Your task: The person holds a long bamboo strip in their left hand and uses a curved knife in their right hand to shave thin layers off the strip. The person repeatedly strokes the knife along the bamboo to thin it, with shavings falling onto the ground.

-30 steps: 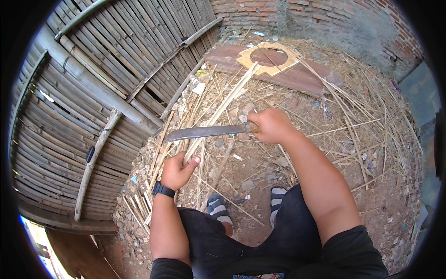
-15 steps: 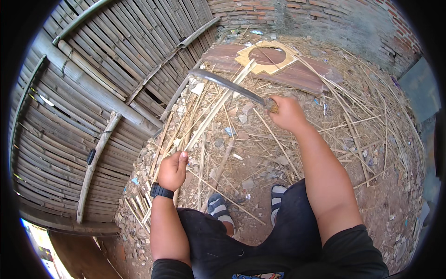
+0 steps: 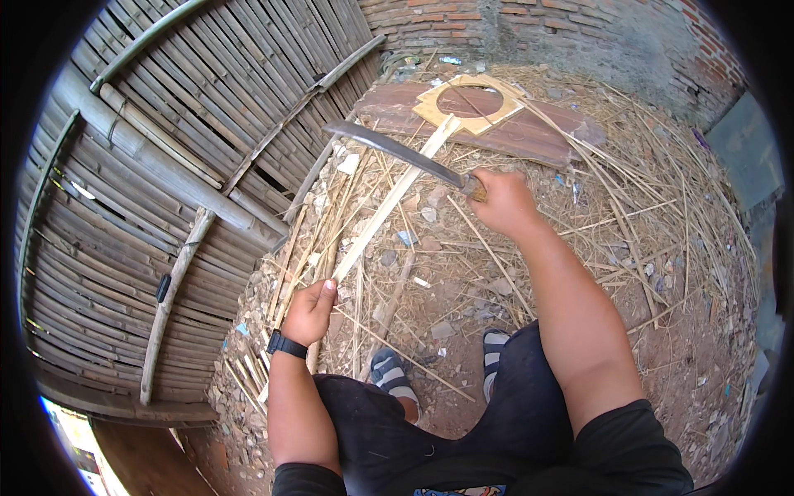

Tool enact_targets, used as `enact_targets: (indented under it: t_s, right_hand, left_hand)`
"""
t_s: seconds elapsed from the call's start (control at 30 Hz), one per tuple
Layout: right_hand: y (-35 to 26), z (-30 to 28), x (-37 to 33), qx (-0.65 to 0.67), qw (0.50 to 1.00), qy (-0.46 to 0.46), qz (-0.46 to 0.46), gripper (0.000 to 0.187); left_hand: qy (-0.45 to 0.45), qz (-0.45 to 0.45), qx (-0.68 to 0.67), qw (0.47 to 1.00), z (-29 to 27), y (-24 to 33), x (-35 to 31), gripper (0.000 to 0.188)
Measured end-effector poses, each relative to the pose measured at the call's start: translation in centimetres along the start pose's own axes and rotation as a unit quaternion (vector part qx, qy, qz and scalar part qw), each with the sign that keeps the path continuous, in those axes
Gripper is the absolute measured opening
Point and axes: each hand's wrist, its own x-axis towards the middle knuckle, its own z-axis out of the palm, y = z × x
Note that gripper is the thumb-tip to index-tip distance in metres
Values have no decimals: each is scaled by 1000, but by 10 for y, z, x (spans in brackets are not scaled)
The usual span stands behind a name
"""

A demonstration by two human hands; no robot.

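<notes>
In my left hand (image 3: 309, 314) is the near end of a long, pale split bamboo strip (image 3: 375, 225), with the thumb laid along it. The strip slants away up to the right, its far end by a yellow board with a round hole (image 3: 475, 125). My right hand (image 3: 506, 202) is closed round the short handle of a machete (image 3: 376, 142). Its long curved blade points left and crosses over the upper part of the strip. I cannot tell whether blade and strip touch.
The yellow board lies on a reddish-brown plank (image 3: 542, 142) on the ground. Bamboo sticks (image 3: 492, 248), shavings and rubble litter the floor around my sandalled feet (image 3: 392, 372). A bamboo slat wall (image 3: 240, 74) stands at left, a brick wall (image 3: 571, 54) behind.
The strip has turned so that its broad pale face shows more. My left hand has dropped slightly. The machete has shifted a little left, its blade still across the strip.
</notes>
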Motion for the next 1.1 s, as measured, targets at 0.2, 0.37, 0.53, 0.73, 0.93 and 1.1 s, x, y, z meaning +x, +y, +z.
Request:
enact_targets:
  t_s: [0.2,0.37,0.53,0.73,0.93,1.1]
  right_hand:
    - [27,8,2,18,998,22,62,46]
    - [18,8,3,29,996,-2,89,46]
    - [3,-7,3,-1,996,-20,84,47]
    - [-5,-6,0,41,998,-43,9,48]
    - [15,-15,2,84,993,-28,81,62]
    - [18,-14,2,260,957,-56,115,61]
  left_hand:
    - [21,34,67,997,1,16,0,56]
    - [65,49,128,988,-4,12,-1,47]
    - [113,57,189,974,-3,17,-1,44]
    - [108,35,190,975,-8,21,0,43]
    - [133,57,187,972,-6,12,0,44]
    - [128,46,180,974,-7,13,1,46]
